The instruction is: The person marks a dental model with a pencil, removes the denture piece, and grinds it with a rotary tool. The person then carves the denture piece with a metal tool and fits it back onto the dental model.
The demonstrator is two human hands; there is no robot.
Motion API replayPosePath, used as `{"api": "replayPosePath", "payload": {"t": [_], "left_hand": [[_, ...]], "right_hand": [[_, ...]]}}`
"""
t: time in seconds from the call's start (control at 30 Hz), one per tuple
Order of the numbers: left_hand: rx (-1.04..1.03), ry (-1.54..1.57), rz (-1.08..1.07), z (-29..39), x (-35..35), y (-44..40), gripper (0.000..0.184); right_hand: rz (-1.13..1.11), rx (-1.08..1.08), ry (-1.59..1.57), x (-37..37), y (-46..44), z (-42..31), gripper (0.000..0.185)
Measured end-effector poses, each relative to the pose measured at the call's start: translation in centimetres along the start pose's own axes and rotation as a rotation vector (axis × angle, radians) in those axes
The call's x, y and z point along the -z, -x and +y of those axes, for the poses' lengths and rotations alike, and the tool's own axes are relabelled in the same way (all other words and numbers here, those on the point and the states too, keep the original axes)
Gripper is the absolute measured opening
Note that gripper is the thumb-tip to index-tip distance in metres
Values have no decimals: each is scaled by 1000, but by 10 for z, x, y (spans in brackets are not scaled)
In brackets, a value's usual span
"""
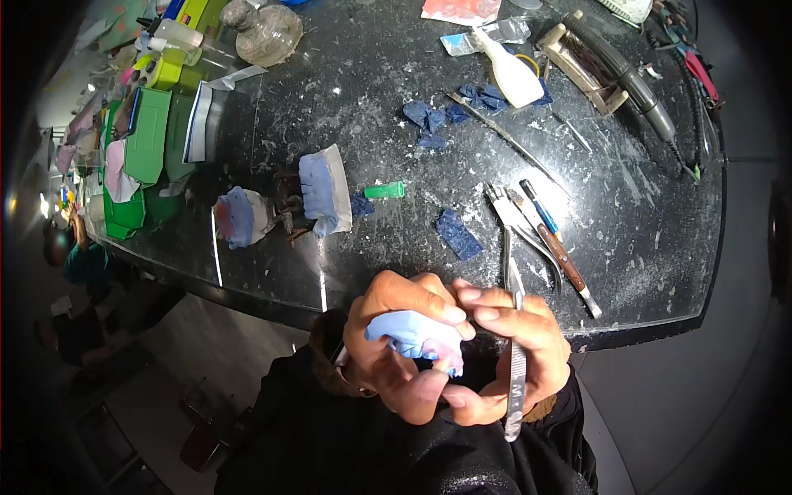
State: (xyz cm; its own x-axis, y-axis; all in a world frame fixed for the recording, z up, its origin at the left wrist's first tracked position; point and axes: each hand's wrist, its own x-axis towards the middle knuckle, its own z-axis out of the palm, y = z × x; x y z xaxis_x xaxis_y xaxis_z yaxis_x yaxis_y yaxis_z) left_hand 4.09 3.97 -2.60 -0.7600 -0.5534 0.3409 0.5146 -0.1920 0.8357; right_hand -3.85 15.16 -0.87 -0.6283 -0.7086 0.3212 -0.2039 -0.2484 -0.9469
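A blue dental cast (410, 332) with a pink part on its lower right rests in my left hand (388, 305), whose fingers and thumb wrap round it. My right hand (536, 346) is closed on a metal scalpel handle (517, 363), which stands nearly upright across the fingers. The fingertips of both hands meet near the right side of the cast. On the bench behind lies a hinged articulator (289, 214) with one blue and white cast (326, 190) on its right and another (239, 217) on its left.
Pliers (528, 223), a wood-handled knife (565, 264) and a blue pen (538, 205) lie beyond my right hand on the dark bench (379, 247). Blue paper scraps (458, 233), a green tube (384, 190), a white bottle (511, 74) and a glass jar (268, 37) are farther back.
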Motion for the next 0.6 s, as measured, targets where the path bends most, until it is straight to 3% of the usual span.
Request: {"api": "replayPosePath", "payload": {"t": [0.1,0.33,0.6], "left_hand": [[-19,83,37,-3,0,3,35],[95,90,208,-2,-11,9,21],[-41,35,37,-10,-6,14,15]], "right_hand": [[-131,0,133,6,-4,-6,61],[-93,70,320,0,1,-12,41],[111,214,523,-17,8,-8,29]]}}
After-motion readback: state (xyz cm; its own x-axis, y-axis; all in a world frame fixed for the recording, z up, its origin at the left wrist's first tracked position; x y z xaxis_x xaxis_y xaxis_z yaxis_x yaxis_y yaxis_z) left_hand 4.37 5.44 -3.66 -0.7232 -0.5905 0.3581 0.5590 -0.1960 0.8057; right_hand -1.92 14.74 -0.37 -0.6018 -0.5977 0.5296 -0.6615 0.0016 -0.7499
